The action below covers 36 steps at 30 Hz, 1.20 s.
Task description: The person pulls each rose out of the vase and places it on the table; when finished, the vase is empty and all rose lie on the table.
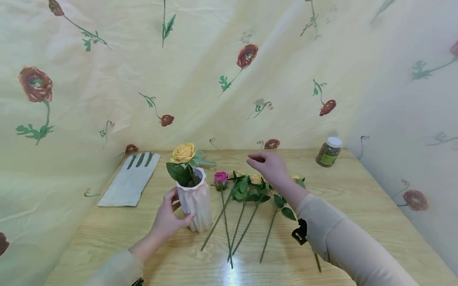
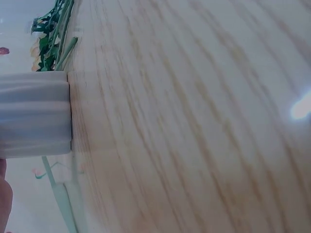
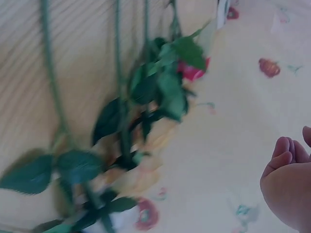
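Observation:
My left hand [image 1: 176, 211] grips a white ribbed vase [image 1: 196, 202] that stands upright on the wooden table [image 1: 358, 206]. A yellow rose [image 1: 183, 153] with green leaves stands in it. To the right of the vase lie several cut flowers, among them a pink rose [image 1: 220, 178] and long green stems [image 1: 247, 224]. My right hand [image 1: 264, 163] hovers above their heads with loosely curled fingers and holds nothing. The left wrist view shows the vase [image 2: 34, 114] side-on against the table. In the right wrist view, blurred leaves and the pink rose [image 3: 192, 71] lie beyond my fingers [image 3: 286, 182].
A small jar [image 1: 328, 151] with a white lid stands at the back right. A flat pale sheet with green stripes [image 1: 130, 183] lies at the back left. Floral cloth [image 1: 229, 71] hangs behind and on both sides of the table.

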### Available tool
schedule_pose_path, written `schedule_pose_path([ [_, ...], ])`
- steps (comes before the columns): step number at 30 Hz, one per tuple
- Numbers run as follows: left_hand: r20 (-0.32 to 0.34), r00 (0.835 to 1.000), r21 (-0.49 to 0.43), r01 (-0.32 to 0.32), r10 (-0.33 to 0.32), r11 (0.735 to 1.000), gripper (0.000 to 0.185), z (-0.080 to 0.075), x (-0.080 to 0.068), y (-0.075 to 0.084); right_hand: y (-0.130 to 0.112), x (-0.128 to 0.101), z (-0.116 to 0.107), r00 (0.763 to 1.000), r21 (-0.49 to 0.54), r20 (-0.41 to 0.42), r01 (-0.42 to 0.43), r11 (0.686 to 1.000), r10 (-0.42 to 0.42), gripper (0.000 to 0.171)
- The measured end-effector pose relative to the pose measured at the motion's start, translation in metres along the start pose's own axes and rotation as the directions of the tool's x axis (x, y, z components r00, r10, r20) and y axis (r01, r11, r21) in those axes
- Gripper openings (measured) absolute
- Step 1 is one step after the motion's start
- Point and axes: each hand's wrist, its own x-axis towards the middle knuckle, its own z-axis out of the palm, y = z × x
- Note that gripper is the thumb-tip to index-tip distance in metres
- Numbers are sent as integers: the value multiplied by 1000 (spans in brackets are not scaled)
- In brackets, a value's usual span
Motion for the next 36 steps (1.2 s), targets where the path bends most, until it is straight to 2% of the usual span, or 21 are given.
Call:
schedule_pose_path([
  [3,2,1000,-5,-6,6,1000,81,2,1,-2,-14,-1,6,999,40,34,16,999,-18,36],
  [7,0,1000,6,25,-25,1000,81,2,1,1,-33,-2,18,994,103,96,52,993,-62,35],
  [10,2,999,11,48,-48,999,81,1,1,10,-47,-3,27,985,139,138,86,987,-105,31],
  [12,6,999,0,36,-36,999,79,0,1,18,-56,-4,33,979,145,159,102,984,-125,28],
  [17,10,1000,-16,0,0,1000,77,-1,2,34,-71,-5,47,954,203,220,161,966,-205,26],
  [22,19,1000,-11,7,-6,1000,77,-2,2,37,-81,-5,56,925,228,244,236,945,-290,26],
  [26,19,1000,-13,-5,6,1000,78,-1,2,36,-87,-4,62,918,229,265,239,944,-296,24],
  [33,10,999,-16,-39,39,999,77,-1,2,35,-94,-2,70,930,189,265,210,959,-256,26],
  [36,9,999,-12,-49,49,999,77,-1,2,34,-95,-1,74,932,160,246,232,959,-267,25],
])
